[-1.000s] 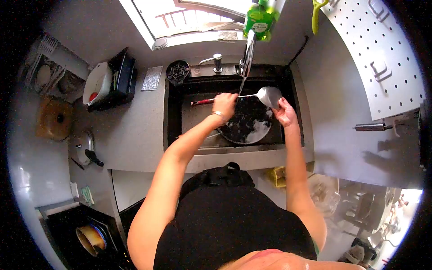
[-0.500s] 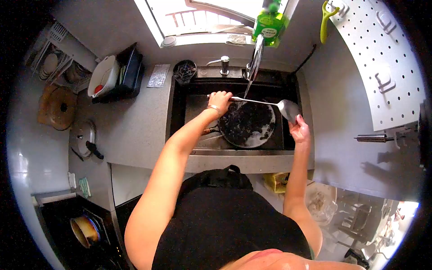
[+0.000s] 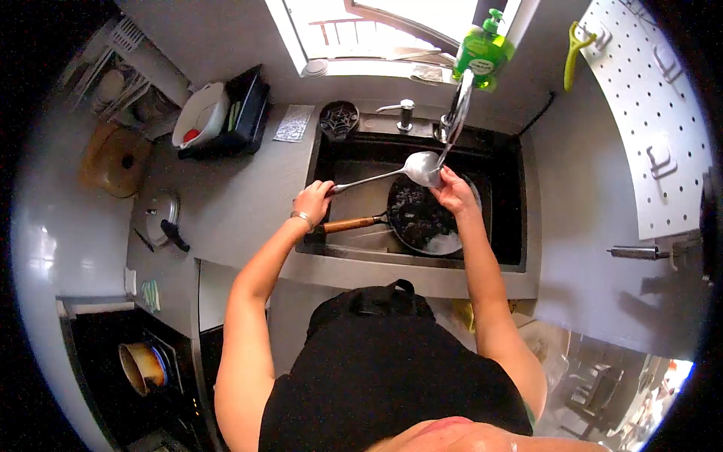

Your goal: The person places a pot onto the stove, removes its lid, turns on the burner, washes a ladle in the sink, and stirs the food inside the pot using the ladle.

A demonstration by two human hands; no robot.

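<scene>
My left hand (image 3: pixel 313 202) is closed round the handle end of a long metal spatula (image 3: pixel 423 167), over the left side of the dark sink (image 3: pixel 350 169). At the spatula's broad head, my right hand (image 3: pixel 453 190) grips the lower edge with its fingers. Water from the faucet (image 3: pixel 458 113) runs down beside the head. Below, in the sink, lies a dark pan (image 3: pixel 422 215) with white suds and a wooden handle (image 3: pixel 350 224) pointing left.
A green soap bottle (image 3: pixel 482 54) stands behind the faucet. On the left counter are a white basket (image 3: pixel 199 113) in a black rack and a glass lid (image 3: pixel 160 218). A pot (image 3: pixel 141 369) sits over a blue flame at lower left. A pegboard (image 3: pixel 640 128) hangs on the right.
The spatula has moved left, its head now beside the water stream. My left hand has shifted left towards the handle's end, and the pan's wooden handle is in fuller view.
</scene>
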